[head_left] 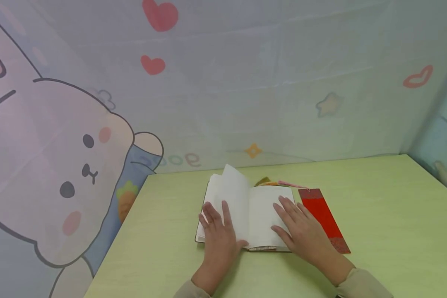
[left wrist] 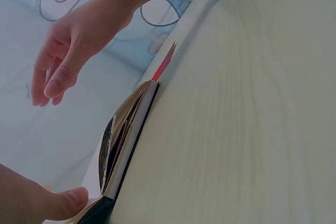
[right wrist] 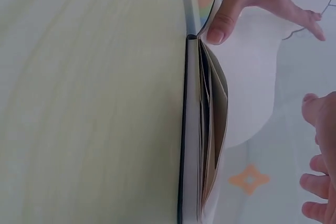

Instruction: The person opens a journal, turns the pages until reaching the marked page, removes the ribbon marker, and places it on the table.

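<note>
An open notebook (head_left: 266, 213) with blank white pages lies on the table. One left leaf (head_left: 235, 184) is lifted and curves upward. My left hand (head_left: 219, 242) is at the left side of the book, fingers straight and spread, its thumb (right wrist: 220, 27) touching the page near the spine. Above the right page hovers my right hand (head_left: 306, 235), fingers loosely extended; in the left wrist view it is apart from the book and holds nothing. Inserts (right wrist: 216, 103) tucked under the right-hand pages make them bulge. A red bookmark (head_left: 322, 211) with darker ends lies right of the book, partly behind the right hand.
The pale green table (head_left: 391, 231) extends to both sides of the book. A pink cord (head_left: 292, 184) and a yellowish tassel (head_left: 262, 181) stick out at the book's top edge. Behind stands a cloth backdrop (head_left: 246, 91) printed with a rabbit and hearts.
</note>
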Demonstrator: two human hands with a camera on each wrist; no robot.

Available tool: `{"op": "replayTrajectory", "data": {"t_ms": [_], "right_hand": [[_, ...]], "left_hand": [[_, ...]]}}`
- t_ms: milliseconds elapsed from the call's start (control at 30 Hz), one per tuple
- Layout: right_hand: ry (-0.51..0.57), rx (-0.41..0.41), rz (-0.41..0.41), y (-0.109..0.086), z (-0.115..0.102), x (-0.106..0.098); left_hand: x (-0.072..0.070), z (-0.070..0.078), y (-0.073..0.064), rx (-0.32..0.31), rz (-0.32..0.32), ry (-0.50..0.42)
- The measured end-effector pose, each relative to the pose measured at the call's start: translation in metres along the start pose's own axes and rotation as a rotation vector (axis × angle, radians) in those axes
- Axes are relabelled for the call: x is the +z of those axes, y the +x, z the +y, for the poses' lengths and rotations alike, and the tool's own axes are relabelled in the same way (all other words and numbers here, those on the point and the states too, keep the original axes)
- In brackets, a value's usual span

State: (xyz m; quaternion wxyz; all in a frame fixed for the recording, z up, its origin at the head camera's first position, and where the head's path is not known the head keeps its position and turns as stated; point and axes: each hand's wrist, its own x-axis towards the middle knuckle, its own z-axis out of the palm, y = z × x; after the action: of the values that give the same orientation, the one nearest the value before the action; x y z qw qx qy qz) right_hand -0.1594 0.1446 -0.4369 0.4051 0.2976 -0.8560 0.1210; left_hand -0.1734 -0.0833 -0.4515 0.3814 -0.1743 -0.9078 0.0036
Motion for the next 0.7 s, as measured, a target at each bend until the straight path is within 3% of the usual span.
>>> {"op": "replayTrajectory", "data": {"t_ms": [133,233,433,600,700], "right_hand": [[0.000,0.021,-0.052,-0.004,0.002,0.000],[-0.008,0.040,-0.110,-0.007,0.003,-0.001],[-0.036,0.105,-0.260,-0.011,0.004,-0.005],[-0.054,0.134,-0.394,-0.013,0.003,-0.008],[-0.052,0.146,-0.459,-0.014,0.003,-0.008]], "left_hand": [[-0.006,0.000,0.002,-0.022,-0.066,0.025],[-0.009,0.000,0.002,-0.059,-0.156,0.018],[-0.005,-0.005,0.000,-0.122,-0.294,-0.010],[-0.001,-0.011,-0.002,-0.108,-0.315,-0.094],[0.002,-0.014,-0.003,-0.058,-0.376,-0.127]]}}
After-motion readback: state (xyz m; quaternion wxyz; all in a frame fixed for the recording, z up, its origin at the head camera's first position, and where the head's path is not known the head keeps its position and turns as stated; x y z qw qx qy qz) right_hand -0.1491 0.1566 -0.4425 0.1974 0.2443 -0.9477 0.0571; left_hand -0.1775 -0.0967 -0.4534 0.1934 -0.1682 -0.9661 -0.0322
